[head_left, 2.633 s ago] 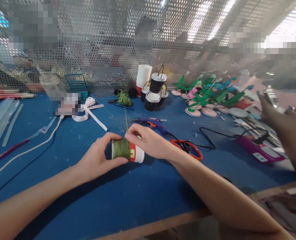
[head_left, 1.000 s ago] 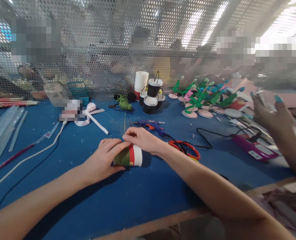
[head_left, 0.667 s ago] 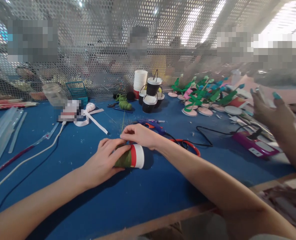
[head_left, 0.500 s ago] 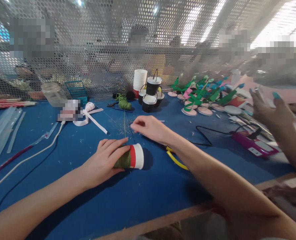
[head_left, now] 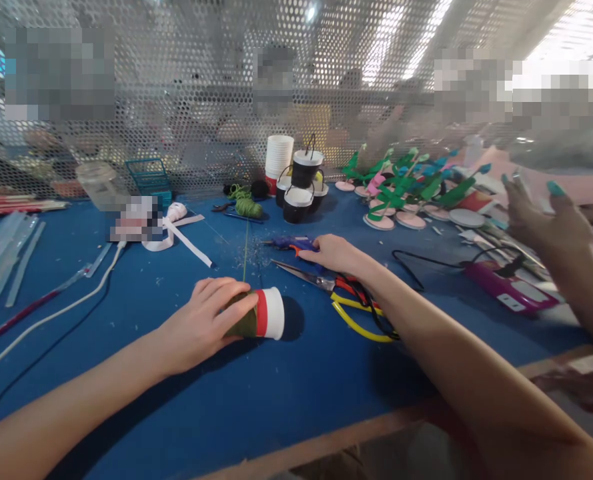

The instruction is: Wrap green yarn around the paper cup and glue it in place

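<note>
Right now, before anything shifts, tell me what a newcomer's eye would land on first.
Probably the cup wrapped partly in green yarn, on its side in the left hand over the middle of the blue table. Next, the right hand on the blue glue gun, just beyond scissors with red and yellow handles. Farther back, to the right, green craft pieces crowd together on pale round bases.

Cup left of scissors, yarn behind

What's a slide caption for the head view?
Left hand holds a yarn-wrapped cup; right hand on a glue gun.
</note>
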Tool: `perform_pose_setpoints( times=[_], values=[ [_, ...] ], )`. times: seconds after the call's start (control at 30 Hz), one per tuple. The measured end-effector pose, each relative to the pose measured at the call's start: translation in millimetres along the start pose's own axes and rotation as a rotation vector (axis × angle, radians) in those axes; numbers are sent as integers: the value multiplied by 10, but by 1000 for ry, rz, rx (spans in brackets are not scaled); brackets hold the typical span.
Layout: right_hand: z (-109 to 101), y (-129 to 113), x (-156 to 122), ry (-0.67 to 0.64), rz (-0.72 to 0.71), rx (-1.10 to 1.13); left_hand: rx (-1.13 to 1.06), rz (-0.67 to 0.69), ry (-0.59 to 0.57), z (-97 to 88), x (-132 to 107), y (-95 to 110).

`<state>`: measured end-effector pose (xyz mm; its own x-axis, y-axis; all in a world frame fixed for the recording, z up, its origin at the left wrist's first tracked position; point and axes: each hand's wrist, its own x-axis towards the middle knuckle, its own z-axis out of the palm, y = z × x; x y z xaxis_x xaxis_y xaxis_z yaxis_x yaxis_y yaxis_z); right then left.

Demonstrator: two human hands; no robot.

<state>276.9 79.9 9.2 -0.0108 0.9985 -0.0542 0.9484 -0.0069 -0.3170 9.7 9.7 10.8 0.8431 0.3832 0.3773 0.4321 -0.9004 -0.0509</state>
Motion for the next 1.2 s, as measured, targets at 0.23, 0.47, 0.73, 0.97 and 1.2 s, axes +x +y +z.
perform_pose_setpoints(
  times=[0.23,0.47,0.73,0.97,1.2],
  values=[
    [-61,-36,-81,-22,41,226,147,51,73,1,-5,-10],
    [-295,-152,-417,-22,35,717,9,24,77,23,-34,-27],
    [-391,-224,-761,-163,-130,690,2,-7,76,71,-43,-58],
    [-432,-294,-968,-242,-76,499,21,-10,87,71,-42,-62],
    [-370,-264,-1089,-144,-301,331,13,-43,96,57,-11,-33]
  ],
)
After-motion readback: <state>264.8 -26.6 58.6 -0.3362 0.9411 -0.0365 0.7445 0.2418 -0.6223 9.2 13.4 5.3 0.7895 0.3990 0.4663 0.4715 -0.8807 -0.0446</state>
